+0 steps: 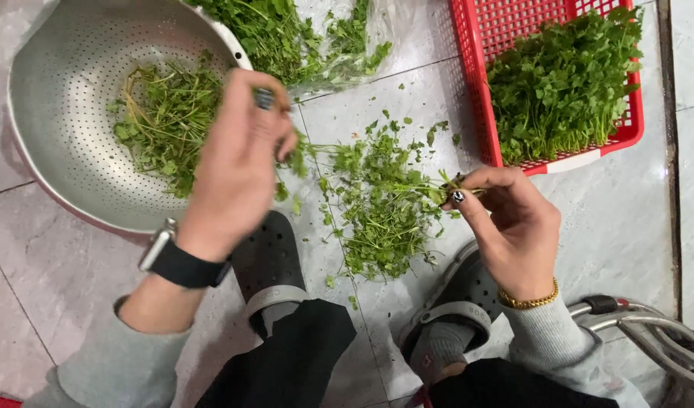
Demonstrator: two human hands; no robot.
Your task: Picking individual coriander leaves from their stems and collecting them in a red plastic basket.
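We hold a thin sprig of green herb [426, 187] stretched between our two hands, above the tiled floor [626, 249] and over a loose heap of picked stems and leaves [381, 211] lying between our feet. Our right hand [513, 227] pinches the sprig's end between thumb and forefinger, its fingers curled inward, its painted nails showing, a gold bead bracelet [530, 300] at the wrist. Our left hand [237, 162] is raised with its back toward us, fingers bent around leaves at the sprig's other end; how tightly it grips we cannot tell, as the hand is blurred. A black watch [177, 261] sits on that wrist.

Just behind the left hand lies a round, perforated metal colander [52, 98] with a small pile of herb inside. At the top, a clear plastic bag [385, 23] lies flat with more greens on it. To the upper right, a red plastic basket [483, 45] with a white label strip along its near rim holds a dense bunch of leaves. Below, our grey clogs [268, 261] rest on the tiles, and a metal frame [641, 321] stands at the lower right.
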